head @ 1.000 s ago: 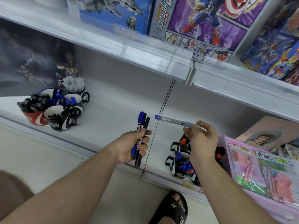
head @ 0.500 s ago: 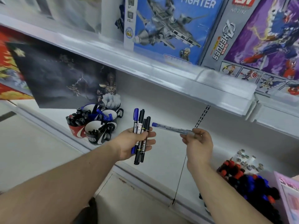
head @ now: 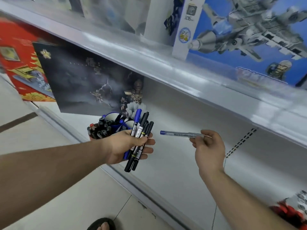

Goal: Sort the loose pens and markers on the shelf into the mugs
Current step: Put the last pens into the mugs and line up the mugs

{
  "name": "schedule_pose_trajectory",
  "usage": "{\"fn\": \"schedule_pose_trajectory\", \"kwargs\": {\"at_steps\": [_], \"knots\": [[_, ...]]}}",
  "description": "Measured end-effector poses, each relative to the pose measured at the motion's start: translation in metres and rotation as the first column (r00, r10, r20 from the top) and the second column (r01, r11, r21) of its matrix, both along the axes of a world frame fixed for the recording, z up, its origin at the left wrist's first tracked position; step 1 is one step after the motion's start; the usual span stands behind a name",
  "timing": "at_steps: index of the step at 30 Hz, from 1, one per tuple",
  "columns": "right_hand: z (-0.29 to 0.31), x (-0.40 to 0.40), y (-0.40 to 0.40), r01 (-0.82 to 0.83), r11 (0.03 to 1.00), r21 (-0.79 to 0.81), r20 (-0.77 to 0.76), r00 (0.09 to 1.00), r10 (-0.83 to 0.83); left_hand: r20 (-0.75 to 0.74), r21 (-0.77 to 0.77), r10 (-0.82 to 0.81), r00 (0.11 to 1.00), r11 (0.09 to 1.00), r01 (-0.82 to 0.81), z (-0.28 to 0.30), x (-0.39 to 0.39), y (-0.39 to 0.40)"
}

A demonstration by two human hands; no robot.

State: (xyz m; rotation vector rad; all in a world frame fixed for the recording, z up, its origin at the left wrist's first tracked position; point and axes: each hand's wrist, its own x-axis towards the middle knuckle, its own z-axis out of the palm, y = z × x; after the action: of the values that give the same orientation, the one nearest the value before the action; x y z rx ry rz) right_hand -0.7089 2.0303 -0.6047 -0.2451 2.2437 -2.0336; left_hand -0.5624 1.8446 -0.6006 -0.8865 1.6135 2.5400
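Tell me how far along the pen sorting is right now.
Partly done. The mugs behind the left hand already hold many pens and markers. In hand: the left hand grips a bundle of markers, and the right hand pinches a blue-capped pen. Left: getting all of these into mugs. No loose pens show on the visible shelf.

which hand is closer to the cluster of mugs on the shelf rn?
Left. The left hand, gripping a bundle of markers, overlaps the mugs in view; the right hand, pinching a blue pen, is well to their right.
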Motion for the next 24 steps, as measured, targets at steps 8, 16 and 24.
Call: {"fn": "schedule_pose_trajectory", "kwargs": {"at_steps": [8,16,24], "knots": [[-0.018,-0.034,-0.112,-0.087,0.986,0.141,-0.241,0.963,0.120,-0.140,0.182,0.408,0.902,0.906,-0.382,-0.017,0.005,-0.040],[-0.025,-0.058,-0.215,-0.094,0.945,0.314,-0.497,0.832,0.248,-0.145,0.209,0.569,0.810,0.817,-0.537,-0.031,0.001,-0.046],[-0.056,-0.067,-0.271,-0.128,0.783,0.609,-0.550,0.643,0.533,-0.167,0.258,0.607,0.777,0.787,-0.560,-0.038,0.003,-0.061]]}}
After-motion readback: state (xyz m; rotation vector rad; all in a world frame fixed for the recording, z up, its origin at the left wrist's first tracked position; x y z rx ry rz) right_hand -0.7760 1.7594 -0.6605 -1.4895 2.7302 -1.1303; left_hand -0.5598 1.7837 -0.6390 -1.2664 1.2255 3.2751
